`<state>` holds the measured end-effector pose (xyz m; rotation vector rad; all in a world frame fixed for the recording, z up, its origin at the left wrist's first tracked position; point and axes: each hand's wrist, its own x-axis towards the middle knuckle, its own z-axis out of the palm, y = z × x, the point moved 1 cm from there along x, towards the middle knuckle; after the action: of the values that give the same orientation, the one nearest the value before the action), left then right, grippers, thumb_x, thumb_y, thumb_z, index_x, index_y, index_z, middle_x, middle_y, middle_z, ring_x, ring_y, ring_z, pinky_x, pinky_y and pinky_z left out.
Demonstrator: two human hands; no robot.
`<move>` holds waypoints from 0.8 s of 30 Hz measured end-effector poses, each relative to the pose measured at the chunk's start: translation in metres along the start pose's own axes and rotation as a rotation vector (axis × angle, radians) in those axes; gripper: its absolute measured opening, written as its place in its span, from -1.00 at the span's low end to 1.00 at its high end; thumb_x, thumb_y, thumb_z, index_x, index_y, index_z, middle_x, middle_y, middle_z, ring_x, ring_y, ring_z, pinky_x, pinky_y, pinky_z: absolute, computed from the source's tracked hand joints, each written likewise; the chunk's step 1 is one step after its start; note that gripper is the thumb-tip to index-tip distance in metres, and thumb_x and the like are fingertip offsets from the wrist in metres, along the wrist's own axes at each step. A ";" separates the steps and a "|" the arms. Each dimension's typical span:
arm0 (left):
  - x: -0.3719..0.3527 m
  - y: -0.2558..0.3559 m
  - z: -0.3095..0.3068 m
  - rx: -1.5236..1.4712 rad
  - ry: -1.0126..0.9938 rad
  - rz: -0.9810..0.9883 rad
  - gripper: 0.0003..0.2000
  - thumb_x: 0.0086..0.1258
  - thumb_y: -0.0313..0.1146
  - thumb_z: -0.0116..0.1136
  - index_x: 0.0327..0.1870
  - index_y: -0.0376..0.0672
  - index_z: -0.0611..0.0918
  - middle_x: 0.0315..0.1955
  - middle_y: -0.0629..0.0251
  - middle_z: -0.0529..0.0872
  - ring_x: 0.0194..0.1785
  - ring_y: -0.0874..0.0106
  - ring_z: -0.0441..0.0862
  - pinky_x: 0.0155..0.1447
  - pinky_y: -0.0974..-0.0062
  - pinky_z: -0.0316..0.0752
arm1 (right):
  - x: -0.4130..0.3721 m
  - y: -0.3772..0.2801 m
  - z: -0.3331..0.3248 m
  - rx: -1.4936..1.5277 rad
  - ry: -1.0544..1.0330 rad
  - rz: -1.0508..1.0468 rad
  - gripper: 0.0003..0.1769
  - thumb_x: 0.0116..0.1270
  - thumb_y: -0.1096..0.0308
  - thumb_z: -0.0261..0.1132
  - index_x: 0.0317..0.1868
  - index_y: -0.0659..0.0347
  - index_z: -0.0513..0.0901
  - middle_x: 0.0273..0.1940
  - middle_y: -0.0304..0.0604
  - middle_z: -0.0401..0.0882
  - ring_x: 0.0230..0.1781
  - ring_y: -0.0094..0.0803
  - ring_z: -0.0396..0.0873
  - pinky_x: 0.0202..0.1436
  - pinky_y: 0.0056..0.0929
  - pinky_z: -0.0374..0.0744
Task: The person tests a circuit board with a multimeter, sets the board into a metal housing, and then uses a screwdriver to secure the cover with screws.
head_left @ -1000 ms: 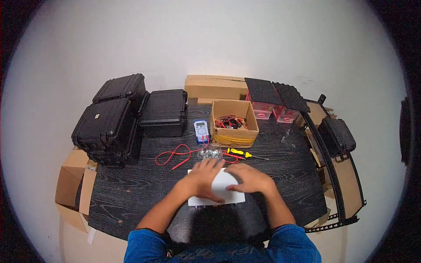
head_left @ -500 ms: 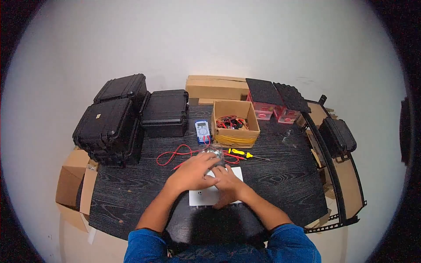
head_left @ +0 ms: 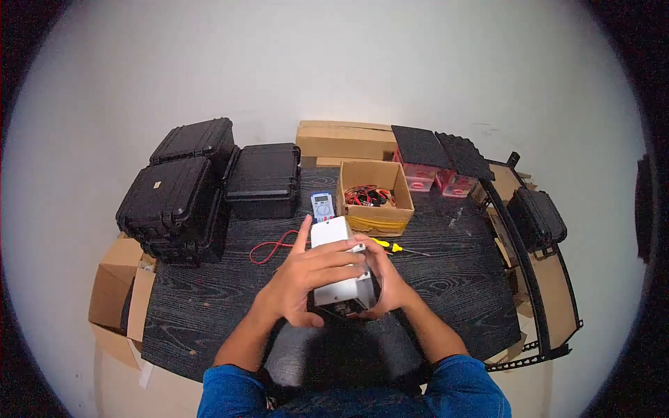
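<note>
A white box-shaped device (head_left: pixel 329 232) with small dark screw holes stands tilted up over the front of the table, and dark parts show at its lower end. My left hand (head_left: pixel 301 280) lies across its white face, fingers stretched out and the thumb apart. On the right side my right hand (head_left: pixel 388 280) grips the box's edge, the fingers curled round it. Just behind the box is a blue-and-white multimeter (head_left: pixel 322 207). A red test lead (head_left: pixel 268 245) loops on the left. A yellow-and-black screwdriver (head_left: pixel 388 245) lies to the right, its handle partly hidden.
Behind stands an open cardboard box (head_left: pixel 378 217) holding red and black leads. Black hard cases (head_left: pixel 167 191) are stacked on the left of the dark table (head_left: pixel 460 299). Red bins (head_left: pixel 417 182) under black foam sit at the back right, beside a rack (head_left: pixel 550 292).
The white device has been lifted from lying flat and tilted up, turned onto its edge. My right hand has shifted to its right side; my left hand has spread over its face.
</note>
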<state>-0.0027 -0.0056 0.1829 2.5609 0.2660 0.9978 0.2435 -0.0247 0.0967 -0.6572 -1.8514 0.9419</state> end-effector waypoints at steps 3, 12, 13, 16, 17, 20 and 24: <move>-0.001 -0.006 0.018 -0.043 0.063 0.073 -0.14 -0.26 0.31 0.33 0.20 0.07 0.76 0.18 0.38 0.77 0.46 0.13 0.58 0.59 -0.56 -0.55 | 0.000 -0.001 0.008 0.046 -0.034 -0.021 0.72 -0.58 0.28 0.85 0.67 0.19 -0.03 0.64 0.03 0.02 0.69 -0.09 0.07 0.74 -0.06 0.09; -0.004 -0.025 0.039 -0.001 0.042 0.109 -0.18 -0.08 0.53 0.27 0.06 0.06 0.82 0.02 0.40 0.84 0.32 0.19 0.69 0.61 -0.52 -0.61 | -0.001 -0.009 0.010 -0.054 -0.126 0.223 0.86 -0.53 0.44 0.86 0.69 0.14 -0.33 0.61 0.10 0.11 0.64 -0.07 0.19 0.70 -0.06 0.22; -0.004 -0.025 0.040 0.014 0.027 0.109 -0.19 -0.14 0.48 0.32 0.06 0.07 0.81 0.03 0.41 0.84 0.31 0.21 0.69 0.61 -0.53 -0.60 | 0.000 -0.010 0.009 -0.053 -0.135 0.237 0.87 -0.53 0.44 0.86 0.69 0.14 -0.35 0.60 0.11 0.13 0.64 -0.07 0.20 0.70 -0.06 0.22; -0.003 -0.026 0.042 0.046 -0.017 0.102 -0.20 -0.30 0.33 0.45 0.06 0.08 0.80 0.03 0.44 0.82 0.30 0.25 0.69 0.61 -0.56 -0.56 | 0.002 -0.012 0.008 -0.094 -0.166 0.248 0.88 -0.52 0.43 0.86 0.69 0.14 -0.38 0.60 0.14 0.14 0.63 -0.05 0.21 0.69 -0.05 0.23; -0.003 -0.026 0.043 0.050 -0.032 0.093 -0.21 -0.34 0.28 0.48 0.05 0.08 0.79 0.03 0.45 0.82 0.30 0.26 0.69 0.62 -0.57 -0.55 | 0.001 -0.010 0.008 -0.119 -0.167 0.244 0.88 -0.52 0.42 0.87 0.69 0.14 -0.38 0.60 0.14 0.14 0.63 -0.04 0.21 0.69 -0.05 0.23; -0.002 -0.024 0.044 0.054 -0.059 0.097 -0.22 -0.39 0.19 0.54 0.04 0.08 0.78 0.03 0.47 0.80 0.29 0.28 0.69 0.62 -0.59 -0.49 | -0.001 -0.006 0.008 -0.179 -0.169 0.250 0.88 -0.50 0.39 0.87 0.69 0.14 -0.40 0.60 0.16 0.14 0.63 0.00 0.22 0.69 -0.03 0.23; 0.000 -0.021 0.043 0.042 -0.056 0.092 -0.24 -0.40 0.13 0.56 0.02 0.05 0.76 0.01 0.48 0.78 0.29 0.28 0.68 0.62 -0.60 -0.38 | 0.000 -0.014 0.007 -0.236 -0.175 0.255 0.86 -0.43 0.28 0.87 0.69 0.15 -0.41 0.60 0.19 0.13 0.64 0.00 0.21 0.70 -0.04 0.20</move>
<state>0.0257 0.0017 0.1444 2.6562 0.1563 0.9602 0.2362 -0.0349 0.1057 -1.0008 -2.0881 0.9770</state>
